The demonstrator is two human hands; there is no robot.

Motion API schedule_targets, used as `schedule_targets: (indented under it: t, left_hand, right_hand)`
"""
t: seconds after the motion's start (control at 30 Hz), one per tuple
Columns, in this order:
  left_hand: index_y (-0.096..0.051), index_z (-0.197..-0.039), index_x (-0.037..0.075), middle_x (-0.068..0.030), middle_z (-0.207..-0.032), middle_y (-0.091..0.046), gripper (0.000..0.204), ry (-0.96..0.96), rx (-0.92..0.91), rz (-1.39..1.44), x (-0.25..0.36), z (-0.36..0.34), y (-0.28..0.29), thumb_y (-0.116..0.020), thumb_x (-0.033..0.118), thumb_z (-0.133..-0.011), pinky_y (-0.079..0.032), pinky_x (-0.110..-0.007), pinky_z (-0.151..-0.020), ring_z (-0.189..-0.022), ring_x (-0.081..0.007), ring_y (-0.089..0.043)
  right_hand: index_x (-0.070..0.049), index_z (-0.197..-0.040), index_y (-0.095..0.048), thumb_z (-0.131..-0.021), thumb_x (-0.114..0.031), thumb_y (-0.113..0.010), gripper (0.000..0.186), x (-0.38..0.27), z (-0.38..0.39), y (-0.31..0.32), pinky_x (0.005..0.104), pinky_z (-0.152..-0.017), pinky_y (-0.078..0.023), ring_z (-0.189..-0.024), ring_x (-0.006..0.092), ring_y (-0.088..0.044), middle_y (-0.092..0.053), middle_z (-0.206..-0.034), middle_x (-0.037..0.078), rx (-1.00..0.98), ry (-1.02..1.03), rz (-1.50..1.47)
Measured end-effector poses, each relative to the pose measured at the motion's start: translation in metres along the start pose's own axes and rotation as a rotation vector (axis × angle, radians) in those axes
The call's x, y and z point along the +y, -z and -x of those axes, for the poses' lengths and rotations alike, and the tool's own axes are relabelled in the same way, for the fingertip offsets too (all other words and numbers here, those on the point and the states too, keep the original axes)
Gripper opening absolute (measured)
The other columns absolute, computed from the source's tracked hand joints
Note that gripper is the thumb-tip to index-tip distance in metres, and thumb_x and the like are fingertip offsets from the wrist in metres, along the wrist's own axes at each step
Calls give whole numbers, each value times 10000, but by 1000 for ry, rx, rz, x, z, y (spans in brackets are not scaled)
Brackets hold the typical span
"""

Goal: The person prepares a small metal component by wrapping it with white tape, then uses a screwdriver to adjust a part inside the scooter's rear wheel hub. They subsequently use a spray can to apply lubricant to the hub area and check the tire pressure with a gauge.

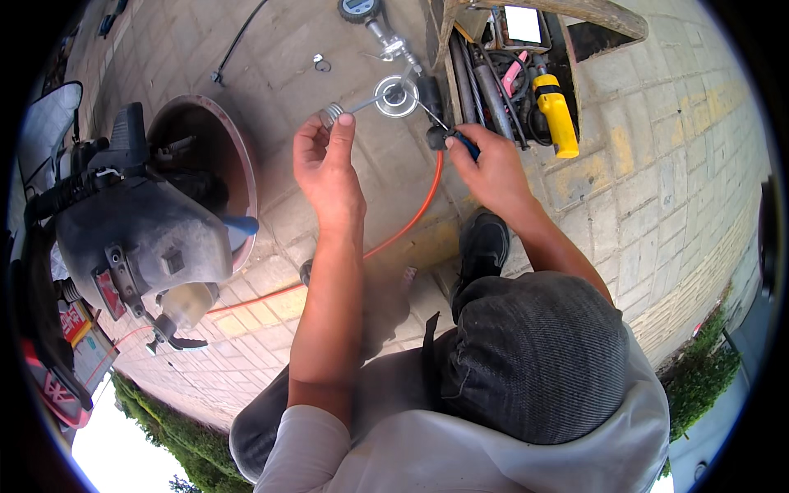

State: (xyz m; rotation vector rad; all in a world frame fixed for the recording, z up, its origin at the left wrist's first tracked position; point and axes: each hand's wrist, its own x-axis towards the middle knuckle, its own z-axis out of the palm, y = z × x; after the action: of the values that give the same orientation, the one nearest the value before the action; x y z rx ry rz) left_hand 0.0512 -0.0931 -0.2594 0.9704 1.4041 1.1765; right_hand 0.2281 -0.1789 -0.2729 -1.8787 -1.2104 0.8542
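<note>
My left hand [330,168] is raised over the paving, thumb and fingers pinching a thin metal rod [366,103] with a coil spring [333,113] at its near end. The rod runs right to a round, shiny metal disc [396,97]; whether they are joined I cannot tell. My right hand [497,168] is closed around the dark blue handle of a slim, pointed tool [466,145]. Its thin metal shaft points up-left, its tip close to the disc's edge. Just beyond lies an air inflator gun [393,48] with a round gauge [359,8].
A wooden toolbox [451,70] with several tools and a yellow-bodied tool [556,115] stands at the upper right. An orange hose [419,215] crosses the paving. On the left are a brown basin [246,156] and a dusty black machine [144,234]. Small rings [322,65] lie ahead.
</note>
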Motion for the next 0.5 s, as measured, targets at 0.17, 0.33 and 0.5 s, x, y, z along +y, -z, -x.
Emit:
schedule_targets:
  t: [0.17, 0.33, 0.5]
  left_hand:
    - [-596, -1018, -2, -33, -919, -594, 301, 18, 0, -13, -5, 0, 3, -718, 206, -837, -467, -273, -754, -829, -106, -543]
    - [-592, -1021, 0, -33, -921, -593, 300, 23, 20, 33, -3, 1, 1, -715, 205, -840, -467, -279, -763, -830, -111, -546]
    - [-592, -1014, 6, -25, -907, -590, 287, 19, -9, 33, -2, 0, -1, -713, 201, -842, -461, -273, -756, -819, -106, -542]
  right_hand:
    - [18, -948, -642, -846, -219, -623, 259, 1, -1, -1, 422, -650, -497, -720, 395, -633, -646, -785, 233, 9, -5, -31]
    - [16, -958, -648, -858, -257, -626, 291, 1, -2, 2, 372, -609, -488, -603, 298, -613, -644, -748, 204, -53, -152, -103]
    - [20, -950, -639, -897, -270, -593, 298, 10, -2, -1, 313, -499, -444, -495, 166, -545, -630, -696, 109, -141, -277, -346]
